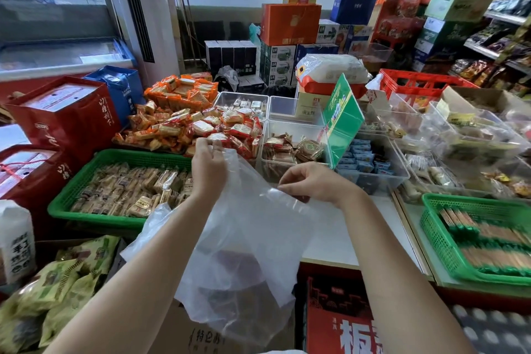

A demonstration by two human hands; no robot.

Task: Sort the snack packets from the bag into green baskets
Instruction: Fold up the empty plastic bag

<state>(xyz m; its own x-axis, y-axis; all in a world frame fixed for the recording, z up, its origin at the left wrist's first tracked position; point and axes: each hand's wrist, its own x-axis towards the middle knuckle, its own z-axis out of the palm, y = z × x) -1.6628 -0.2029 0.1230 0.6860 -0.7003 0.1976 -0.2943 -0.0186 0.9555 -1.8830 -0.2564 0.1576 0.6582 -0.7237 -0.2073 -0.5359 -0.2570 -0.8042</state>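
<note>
A clear plastic bag [247, 256] hangs in front of me, limp and see-through, with no packets visible inside. My left hand [208, 167] pinches its upper left edge, and my right hand [313, 181] pinches the rim on the right, so the bag is held between them. To the left, a green basket [86, 175] is filled with several beige snack packets [129, 190]. A second green basket [442, 238] at the right holds several long green-ended packets [494, 244].
Clear plastic bins [370, 178] with sweets and a heap of red and orange packets [201, 126] lie behind the bag. A green sign [342, 121] stands among the bins. Red gift boxes [66, 118] stand at left, green snack bags [57, 282] at lower left, and a red carton [339, 316] below.
</note>
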